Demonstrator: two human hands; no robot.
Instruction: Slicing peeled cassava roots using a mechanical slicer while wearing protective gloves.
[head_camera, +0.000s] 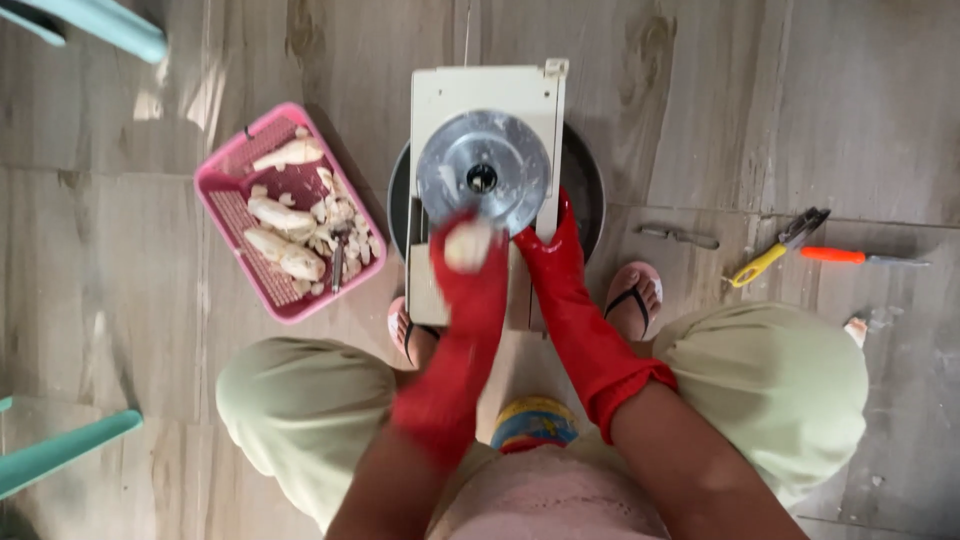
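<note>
A pale peeled root piece (466, 245), blurred, sits at the 7 o'clock edge of the round metal slicer disc (484, 168), gripped in the left hand (468, 262). That hand wears a red rubber glove, its fingers curled closed around the piece, the forearm rising straight from the lap. The right hand (553, 238), also red-gloved, stretches to the disc's 5 o'clock side and rests against the cream slicer body (490, 88); whether its fingers are spread or closed cannot be told. A dark round basin (588, 180) lies under the machine on the floor. At 9 o'clock a pink basket (222, 190) holds peeled roots and chips. At 3 o'clock lie yellow-handled pliers (775, 252) and an orange screwdriver (850, 256).
</note>
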